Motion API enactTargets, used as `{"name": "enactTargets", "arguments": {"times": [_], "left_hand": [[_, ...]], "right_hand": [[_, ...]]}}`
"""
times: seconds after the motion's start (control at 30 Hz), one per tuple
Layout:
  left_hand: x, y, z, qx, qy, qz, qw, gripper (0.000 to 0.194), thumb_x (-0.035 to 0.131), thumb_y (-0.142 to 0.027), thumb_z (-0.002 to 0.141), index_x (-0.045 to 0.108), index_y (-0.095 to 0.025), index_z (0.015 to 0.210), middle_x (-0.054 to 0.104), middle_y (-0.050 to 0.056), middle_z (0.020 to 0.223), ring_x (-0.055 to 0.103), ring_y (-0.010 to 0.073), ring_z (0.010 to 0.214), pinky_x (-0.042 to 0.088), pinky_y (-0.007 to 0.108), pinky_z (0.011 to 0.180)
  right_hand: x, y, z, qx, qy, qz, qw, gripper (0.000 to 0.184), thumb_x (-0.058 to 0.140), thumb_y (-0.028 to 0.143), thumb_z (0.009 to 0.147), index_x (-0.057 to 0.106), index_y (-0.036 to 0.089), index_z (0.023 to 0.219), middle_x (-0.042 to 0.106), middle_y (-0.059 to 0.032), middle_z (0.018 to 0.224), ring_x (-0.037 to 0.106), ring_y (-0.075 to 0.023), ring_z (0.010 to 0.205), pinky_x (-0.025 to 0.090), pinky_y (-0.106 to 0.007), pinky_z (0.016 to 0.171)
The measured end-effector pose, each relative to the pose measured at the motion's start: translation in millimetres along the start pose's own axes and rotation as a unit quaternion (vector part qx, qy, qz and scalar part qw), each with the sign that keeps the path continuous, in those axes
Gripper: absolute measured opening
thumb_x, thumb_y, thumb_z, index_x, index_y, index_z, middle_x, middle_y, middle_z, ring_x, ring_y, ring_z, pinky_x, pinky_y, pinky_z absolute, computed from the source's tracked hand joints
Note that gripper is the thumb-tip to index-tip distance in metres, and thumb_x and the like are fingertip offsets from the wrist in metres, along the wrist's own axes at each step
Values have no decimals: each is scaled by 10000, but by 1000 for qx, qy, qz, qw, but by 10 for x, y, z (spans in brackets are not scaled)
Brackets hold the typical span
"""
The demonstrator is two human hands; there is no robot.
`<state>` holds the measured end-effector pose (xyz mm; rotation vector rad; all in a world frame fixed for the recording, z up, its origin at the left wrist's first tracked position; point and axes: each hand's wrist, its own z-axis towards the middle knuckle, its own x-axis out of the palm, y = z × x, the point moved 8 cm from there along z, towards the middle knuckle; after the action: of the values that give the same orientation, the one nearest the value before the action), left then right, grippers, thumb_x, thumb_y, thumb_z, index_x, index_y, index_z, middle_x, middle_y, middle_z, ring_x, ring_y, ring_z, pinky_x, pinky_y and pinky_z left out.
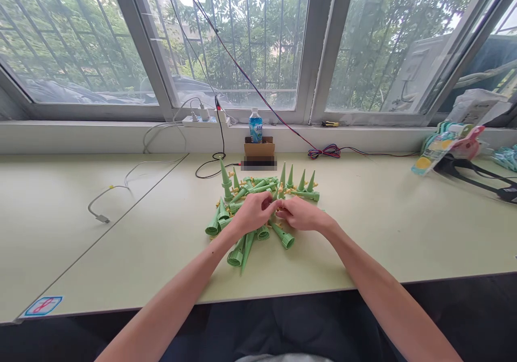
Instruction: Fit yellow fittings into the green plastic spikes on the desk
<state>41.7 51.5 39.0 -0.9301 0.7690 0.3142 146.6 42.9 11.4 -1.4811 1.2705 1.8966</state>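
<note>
My left hand (256,209) and my right hand (301,213) meet over a pile of green plastic watering spikes, fingers closed and fingertips almost touching. A green watering spike (281,194) with a yellow valve shows point up right at the fingertips; its lower part is hidden by the hands. Loose spikes lie around them, including one with its ribbed cap (287,241) toward me and another pair by the front (235,258). Behind my right hand several spikes stand upright, among them one green spike (302,180). A tall upright spike (225,176) rises at the pile's back left.
Behind the pile are a small cardboard box (259,150) and a blue-liquid bottle (256,125). A white cable (107,188) crosses the table at left. A coiled cable (325,151) lies at the back; a black strap (476,176) and bagged items are at right.
</note>
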Motion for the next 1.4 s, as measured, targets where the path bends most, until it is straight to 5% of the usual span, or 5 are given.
{"name": "enactTargets", "arguments": {"times": [0.87, 1.4], "left_hand": [[-4, 15, 6, -10, -1, -20, 1000, 556, 216, -525, 1000, 438, -201, 604, 460, 0, 535, 448, 160, 523, 354, 315, 562], [0, -5, 15, -5, -4, -15, 1000, 483, 292, -470, 997, 414, -200, 615, 457, -10, 546, 434, 153, 543, 329, 311, 565]], "right_hand": [[-27, 4, -12, 11, -13, -8, 1000, 305, 455, 282, 939, 355, 197, 663, 384, 32, 569, 313, -110, 521, 229, -266, 531], [-33, 16, -15, 2, -17, -3, 1000, 300, 478, 262, 919, 344, 198, 658, 396, 36, 570, 324, -106, 527, 232, -269, 538]]}}
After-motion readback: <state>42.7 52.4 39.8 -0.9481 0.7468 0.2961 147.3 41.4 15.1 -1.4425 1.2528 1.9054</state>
